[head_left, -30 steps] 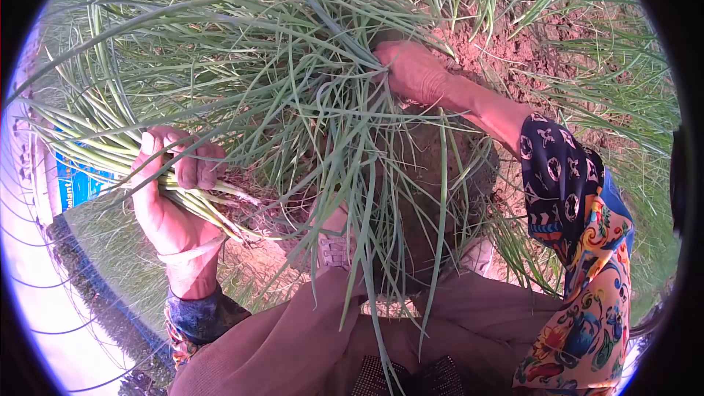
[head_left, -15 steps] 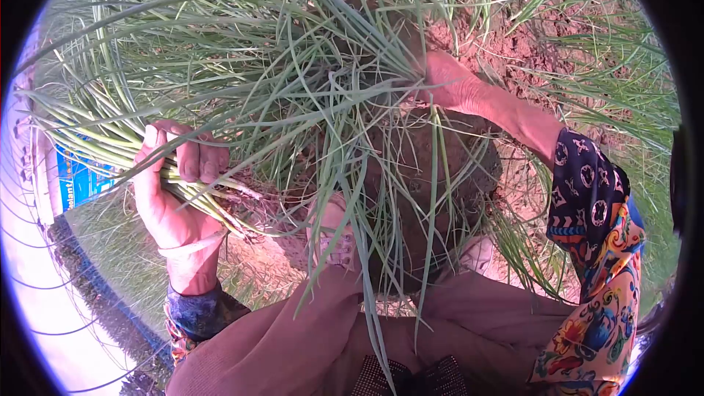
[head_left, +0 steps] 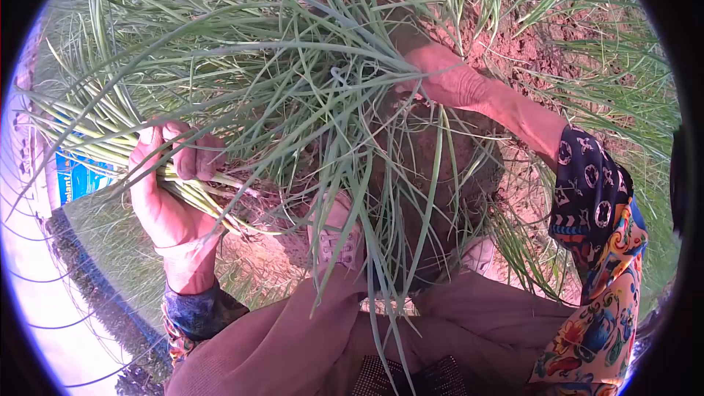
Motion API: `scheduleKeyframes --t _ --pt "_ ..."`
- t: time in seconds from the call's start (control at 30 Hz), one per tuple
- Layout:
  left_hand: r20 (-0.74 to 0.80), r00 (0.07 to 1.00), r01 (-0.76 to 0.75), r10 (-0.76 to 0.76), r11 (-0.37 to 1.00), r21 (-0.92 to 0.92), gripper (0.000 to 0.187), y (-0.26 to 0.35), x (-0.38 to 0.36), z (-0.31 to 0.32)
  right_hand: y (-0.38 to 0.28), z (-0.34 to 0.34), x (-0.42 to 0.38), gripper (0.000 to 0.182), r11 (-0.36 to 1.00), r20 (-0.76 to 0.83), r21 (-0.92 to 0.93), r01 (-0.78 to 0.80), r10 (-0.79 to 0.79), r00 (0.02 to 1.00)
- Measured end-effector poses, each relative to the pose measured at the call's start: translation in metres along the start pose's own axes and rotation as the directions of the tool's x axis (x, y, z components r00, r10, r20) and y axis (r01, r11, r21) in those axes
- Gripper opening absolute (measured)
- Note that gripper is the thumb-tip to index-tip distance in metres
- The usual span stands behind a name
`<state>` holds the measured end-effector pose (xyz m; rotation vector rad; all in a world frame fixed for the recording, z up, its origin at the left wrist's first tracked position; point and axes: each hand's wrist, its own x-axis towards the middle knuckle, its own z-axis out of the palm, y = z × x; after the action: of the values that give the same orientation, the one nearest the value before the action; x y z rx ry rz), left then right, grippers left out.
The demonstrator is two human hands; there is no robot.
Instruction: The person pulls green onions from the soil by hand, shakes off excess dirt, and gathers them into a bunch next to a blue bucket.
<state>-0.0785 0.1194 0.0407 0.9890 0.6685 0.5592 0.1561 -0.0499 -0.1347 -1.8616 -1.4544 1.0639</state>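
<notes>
At the left, my left hand (head_left: 176,191) is closed around a bundle of green onions (head_left: 110,132), whose pale root ends stick out to the right of the palm. My right hand (head_left: 444,77) is closed on the lower part of a clump of long green leaves (head_left: 359,37), right of the frame's centre. Those leaves fan out to the left and hang down toward my lap. The leaves and the back of the hand hide my right fingertips.
My shoes (head_left: 341,238) rest on reddish soil (head_left: 528,183) below the leaves. More green plants (head_left: 616,88) grow at the top and right. A blue sign (head_left: 84,180) and a pale strip with thin hoops lie at the left edge.
My right hand has shifted slightly, and the leaves it holds have swung and spread differently. My left hand has barely moved and still grips the bundle.
</notes>
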Motion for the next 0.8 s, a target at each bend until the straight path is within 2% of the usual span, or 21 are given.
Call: scheduleKeyframes --t 0.1,0.13,0.27,0.37,0.4,0.43,0.5,0.53,0.57,0.63,0.67,0.7,0.77,0.8 --pt "-0.021 1.000 -0.005 0.005 1.000 -0.016 0.021 -0.001 0.002 0.000 0.007 0.007 -0.004 0.011 0.961 0.061 -0.245 0.129 -0.118 0.991" --pt "-0.007 1.000 -0.007 0.007 1.000 -0.007 0.021 -0.001 0.003 0.003 0.006 0.014 -0.004 0.011 0.930 0.030 -0.308 0.202 -0.202 0.979" --pt "0.029 1.000 -0.008 0.008 1.000 0.009 0.020 -0.001 0.005 0.003 0.006 0.032 -0.006 0.024 0.901 -0.032 -0.319 0.294 -0.321 0.947" --pt "-0.022 1.000 -0.017 0.018 0.999 0.032 0.019 -0.001 0.000 0.006 0.011 0.032 -0.001 0.023 0.947 -0.054 -0.243 0.210 -0.230 0.972" --pt "-0.048 0.999 -0.019 0.021 0.999 0.045 0.018 -0.001 0.000 0.007 0.013 0.031 -0.001 0.013 0.985 -0.115 -0.121 0.121 -0.135 0.984" --pt "-0.006 1.000 -0.016 0.016 0.999 0.041 0.019 -0.001 0.000 0.006 -0.002 0.021 0.000 0.015 1.000 -0.128 0.016 0.016 -0.014 0.992" --pt "0.073 0.997 -0.010 0.008 1.000 0.030 0.019 0.000 -0.003 0.003 -0.042 -0.010 -0.003 0.021 0.941 -0.100 0.283 -0.188 0.224 0.969" --pt "0.131 0.991 -0.001 -0.004 0.999 0.038 0.023 0.002 -0.003 0.000 -0.062 -0.024 -0.005 0.028 0.915 -0.091 0.348 -0.203 0.249 0.964" --pt "0.126 0.992 0.012 -0.018 0.999 0.048 0.024 0.001 -0.004 0.001 -0.081 -0.036 -0.006 0.036 0.884 -0.084 0.414 -0.216 0.273 0.958" --pt "0.110 0.993 0.045 -0.053 0.996 0.076 0.030 0.000 -0.006 0.006 -0.112 -0.047 -0.006 0.043 0.841 -0.108 0.531 -0.106 0.192 0.975" --pt "0.110 0.989 0.087 -0.102 0.988 0.130 0.044 0.002 -0.009 0.005 -0.127 -0.044 0.000 0.041 0.910 -0.202 0.413 -0.033 0.126 0.971" --pt "0.126 0.987 0.075 -0.097 0.983 0.170 0.049 0.001 -0.013 0.008 -0.143 -0.042 0.005 0.039 0.959 -0.283 0.280 0.035 0.048 0.958" --pt "0.143 0.987 0.038 -0.076 0.967 0.250 0.061 -0.002 -0.024 0.012 -0.182 -0.033 0.001 0.028 0.971 -0.367 0.103 0.215 -0.164 0.916" --pt "0.032 0.996 0.081 -0.088 0.980 0.180 0.072 -0.006 -0.028 0.007 -0.195 -0.030 0.000 0.025 0.983 -0.284 -0.007 0.184 -0.178 0.942"
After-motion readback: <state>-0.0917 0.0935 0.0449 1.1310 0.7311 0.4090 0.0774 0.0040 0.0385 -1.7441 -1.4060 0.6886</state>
